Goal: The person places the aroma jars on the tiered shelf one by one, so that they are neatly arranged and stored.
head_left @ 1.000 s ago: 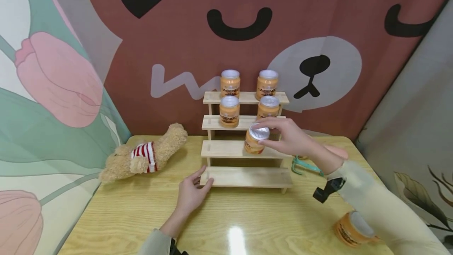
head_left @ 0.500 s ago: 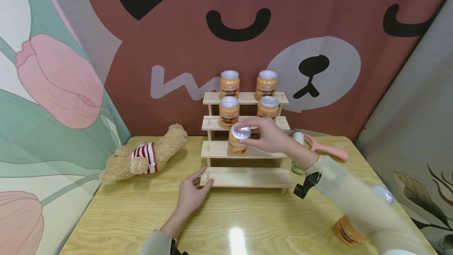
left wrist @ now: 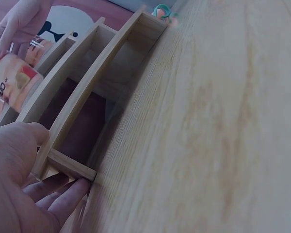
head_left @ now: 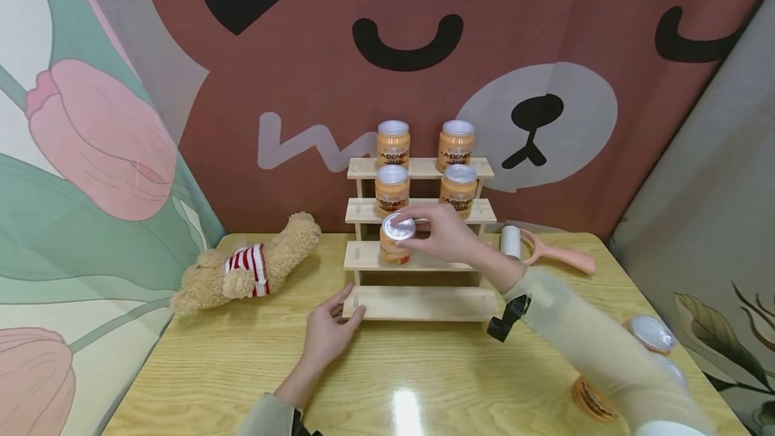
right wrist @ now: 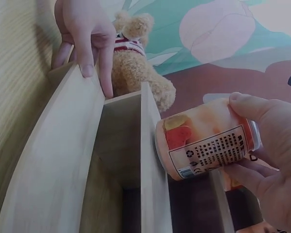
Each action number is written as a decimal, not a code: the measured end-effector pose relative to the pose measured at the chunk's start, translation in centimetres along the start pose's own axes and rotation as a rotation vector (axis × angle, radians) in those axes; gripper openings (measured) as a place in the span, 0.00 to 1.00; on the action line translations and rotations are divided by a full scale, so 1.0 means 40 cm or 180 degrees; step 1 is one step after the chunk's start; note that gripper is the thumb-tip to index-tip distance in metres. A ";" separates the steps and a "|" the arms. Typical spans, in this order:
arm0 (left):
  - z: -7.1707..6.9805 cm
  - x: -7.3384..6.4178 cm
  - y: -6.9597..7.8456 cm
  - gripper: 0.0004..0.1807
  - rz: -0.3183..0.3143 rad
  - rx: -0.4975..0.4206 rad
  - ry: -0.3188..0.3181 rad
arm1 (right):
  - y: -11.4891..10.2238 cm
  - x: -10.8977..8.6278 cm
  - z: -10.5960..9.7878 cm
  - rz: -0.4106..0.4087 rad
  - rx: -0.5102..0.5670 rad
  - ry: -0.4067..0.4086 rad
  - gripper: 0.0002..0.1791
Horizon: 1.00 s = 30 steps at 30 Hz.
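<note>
a silver-lidded orange jar [head_left: 392,252] is upright at the left part of the second board up on a stepped wooden stand [head_left: 418,304]; whether its base touches the board i can't tell. the right hand [head_left: 445,233] grips it near the lid, thumb and fingers on either side. the left hand [head_left: 328,330] pinches the left end of the lowest board, thumb above, fingers underneath. behind, four similar jars [head_left: 458,190] stand in pairs on the upper two boards. left of the stand, a plush toy [head_left: 242,276] in stripes lies on the table [head_left: 200,369]; to the right are a white roller [head_left: 510,242], a pink-handled tool [head_left: 563,258] and more jars [head_left: 651,333], partly hidden by the right sleeve [head_left: 581,318].
</note>
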State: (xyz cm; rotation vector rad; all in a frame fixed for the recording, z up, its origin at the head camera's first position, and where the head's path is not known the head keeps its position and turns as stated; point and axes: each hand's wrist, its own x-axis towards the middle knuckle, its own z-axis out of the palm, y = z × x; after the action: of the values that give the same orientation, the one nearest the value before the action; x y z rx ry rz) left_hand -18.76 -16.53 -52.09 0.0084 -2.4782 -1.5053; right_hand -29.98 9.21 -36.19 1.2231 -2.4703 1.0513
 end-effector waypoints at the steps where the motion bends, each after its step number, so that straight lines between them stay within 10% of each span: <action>1: 0.000 0.000 0.000 0.31 0.0002 0.0000 -0.0001 | 0.001 0.001 0.003 0.0035 -0.0001 0.0010 0.19; 17: -0.001 -0.001 -0.004 0.31 -0.0012 -0.0025 -0.0026 | 0.009 0.004 0.015 0.0278 -0.0065 0.0045 0.17; 30: 0.000 0.000 -0.005 0.31 0.0021 -0.0034 -0.0039 | -0.020 0.032 0.040 0.0736 -0.0401 0.0592 0.29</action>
State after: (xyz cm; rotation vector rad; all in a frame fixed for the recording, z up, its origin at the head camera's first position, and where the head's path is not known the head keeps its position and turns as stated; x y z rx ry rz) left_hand -18.78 -16.64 -52.26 -0.0109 -2.4771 -1.5204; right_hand -29.98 7.01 -36.38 0.7804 -2.5294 0.9933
